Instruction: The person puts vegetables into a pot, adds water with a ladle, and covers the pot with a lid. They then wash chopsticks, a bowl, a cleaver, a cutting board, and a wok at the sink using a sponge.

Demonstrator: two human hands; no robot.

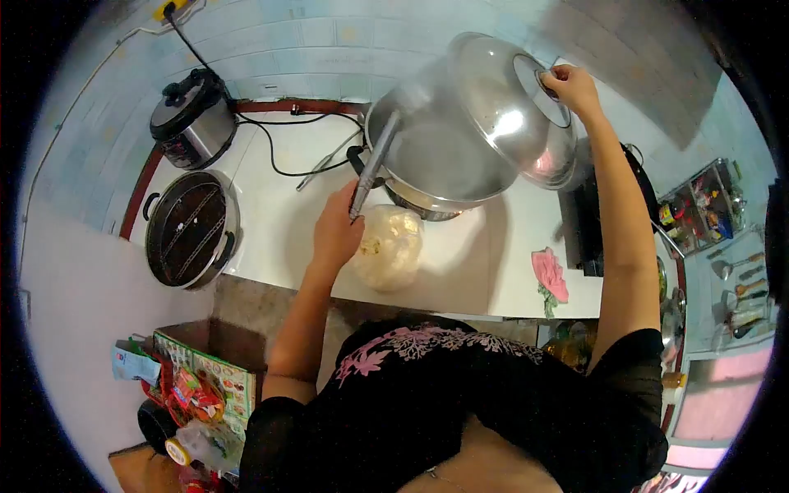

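Observation:
My right hand (pixel 569 88) grips the knob of a large shiny domed lid (pixel 501 107), holding it tilted over the right side of a wide steel pot (pixel 448 200). Steam rises and blurs the inside of the pot, so its contents are hidden. In my left hand (pixel 338 226) is a pair of metal tongs (pixel 380 156), pointing up toward the pot's left rim. Just below the pot, a clear plastic bag (pixel 388 248) with pale contents lies on the white counter (pixel 460 283), close to my left hand.
A rice cooker-like electric pot (pixel 193 123) stands at the back left, with a black cable nearby. In front of it is a dark-bottomed two-handled pan (pixel 191 230). A pink cloth (pixel 549 275) lies at the right. Beyond it sits a black stove (pixel 582 230).

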